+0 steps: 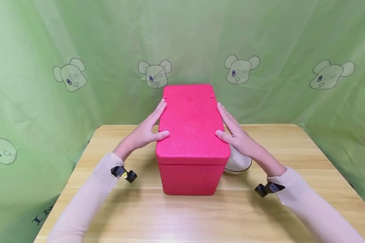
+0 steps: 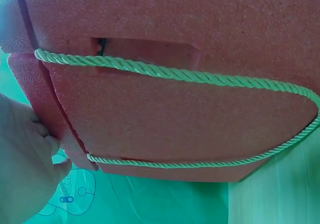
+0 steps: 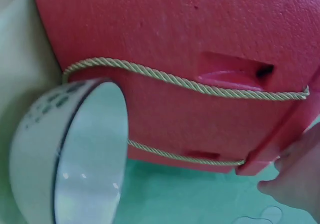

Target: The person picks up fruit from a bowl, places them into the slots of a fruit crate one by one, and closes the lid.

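Note:
A bright pink-red foam box stands upright on the wooden table, its lid sitting on top with a thin seam below. My left hand touches the lid's left edge, straight fingers along the side and thumb on the top. On the opposite edge my right hand mirrors it, thumb on top and fingers stretched forward. A twisted cord loops along the box's left side below a recessed slot. Another cord runs along the right side.
A white bowl with a dark rim stands close to the box's right side, partly hidden by box and hand in the head view. The wooden table extends around the box. Green cloth hangs behind it and at both sides.

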### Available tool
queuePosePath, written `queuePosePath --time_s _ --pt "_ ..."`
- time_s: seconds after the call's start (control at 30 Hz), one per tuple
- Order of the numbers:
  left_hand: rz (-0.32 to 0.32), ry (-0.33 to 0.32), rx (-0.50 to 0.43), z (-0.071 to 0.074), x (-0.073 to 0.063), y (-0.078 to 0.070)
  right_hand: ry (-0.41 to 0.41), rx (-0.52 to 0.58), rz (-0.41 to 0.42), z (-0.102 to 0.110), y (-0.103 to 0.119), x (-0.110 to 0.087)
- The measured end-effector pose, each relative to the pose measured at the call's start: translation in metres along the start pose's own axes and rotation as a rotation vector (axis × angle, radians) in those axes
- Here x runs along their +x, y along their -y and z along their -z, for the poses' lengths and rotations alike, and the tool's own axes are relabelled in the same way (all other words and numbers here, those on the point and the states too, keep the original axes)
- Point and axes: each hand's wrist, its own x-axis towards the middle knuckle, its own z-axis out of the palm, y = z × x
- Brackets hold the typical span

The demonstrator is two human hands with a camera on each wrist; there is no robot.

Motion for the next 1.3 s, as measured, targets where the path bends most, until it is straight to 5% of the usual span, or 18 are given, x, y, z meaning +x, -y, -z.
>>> queuePosePath --time_s 0.2,0.37,0.43,0.57,0.8,1.1,1.3 --pt "0.008 0.003 0.048 0.004 0.0 -0.004 -0.013 0.313 0.009 -0.019 -0.004 0.001" --pt "0.03 0.015 0.104 0.005 -0.001 -0.004 -0.053 0.37 0.014 -0.028 -0.006 0.001" --pt "0.042 0.02 0.119 0.005 -0.002 -0.003 -0.042 0.331 0.017 -0.026 -0.007 0.002" --pt "0.042 0.009 0.122 0.005 -0.002 0.001 -0.008 0.086 0.022 -0.012 -0.006 0.003" --pt "-0.051 -0.071 0.144 0.005 0.008 0.013 0.091 -0.285 -0.014 0.025 0.001 0.022" --pt "-0.067 -0.088 0.154 0.003 0.01 0.017 0.125 -0.38 -0.017 0.03 -0.002 0.028" --pt "-0.028 -0.063 0.252 0.015 0.034 0.025 0.175 -0.405 -0.067 0.044 -0.012 0.055"
